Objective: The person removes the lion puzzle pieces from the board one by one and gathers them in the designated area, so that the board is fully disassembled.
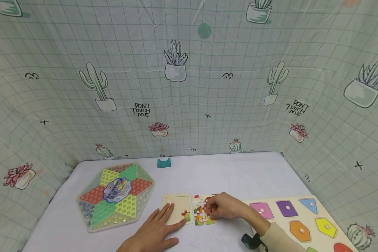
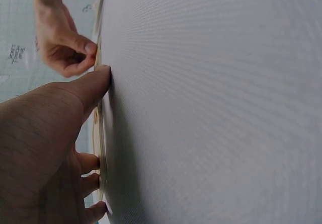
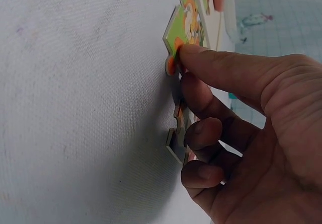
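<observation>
My left hand (image 1: 151, 227) lies spread over the lower left of a shallow wooden puzzle tray (image 1: 176, 199), fingers straight and touching its frame. One picture puzzle piece (image 1: 186, 214) sits in the tray's lower right corner, by a fingertip. Right of the tray, several loose jigsaw pieces (image 1: 199, 219) lie in a close group. Over their right side, my right hand (image 1: 222, 206) has its fingers curled. In the right wrist view its thumb and index finger pinch the edge of a green-and-orange puzzle piece (image 3: 173, 30); other pieces (image 3: 176, 143) lie beneath the curled fingers.
A hexagonal Chinese checkers board (image 1: 116, 196) stands left on the white table (image 1: 226, 175). A small teal block (image 1: 164, 163) is near the back edge. To the right lies a wooden shape board (image 1: 280, 224) with knobbed pieces, partly under the right forearm. A patterned curtain (image 1: 189, 94) surrounds the table.
</observation>
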Motion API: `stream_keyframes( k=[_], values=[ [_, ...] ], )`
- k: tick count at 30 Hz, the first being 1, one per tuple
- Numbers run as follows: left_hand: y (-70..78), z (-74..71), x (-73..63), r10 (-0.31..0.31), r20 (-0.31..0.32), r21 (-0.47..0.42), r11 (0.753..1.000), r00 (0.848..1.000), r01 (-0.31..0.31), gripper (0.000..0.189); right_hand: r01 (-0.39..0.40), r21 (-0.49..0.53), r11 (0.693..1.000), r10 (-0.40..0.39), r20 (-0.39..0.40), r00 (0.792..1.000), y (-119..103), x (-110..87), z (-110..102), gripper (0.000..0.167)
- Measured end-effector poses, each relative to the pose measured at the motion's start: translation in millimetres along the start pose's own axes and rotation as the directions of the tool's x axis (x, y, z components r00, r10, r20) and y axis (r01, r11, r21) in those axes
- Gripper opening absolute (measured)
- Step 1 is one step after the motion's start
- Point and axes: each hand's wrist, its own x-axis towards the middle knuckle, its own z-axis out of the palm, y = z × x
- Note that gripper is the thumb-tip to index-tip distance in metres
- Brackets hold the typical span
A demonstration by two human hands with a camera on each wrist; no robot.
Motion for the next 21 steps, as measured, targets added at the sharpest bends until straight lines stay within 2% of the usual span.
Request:
stream_keyframes(
  k=[21],
  values=[
    [1.9,-1.2,-0.3,-0.004,-0.001,0.009,1.0,1.0,0.004,0.057,-0.01,-0.003,1.0,0.01,0.005,1.0,-2.7,-1.6,0.7,0.018]
  ],
)
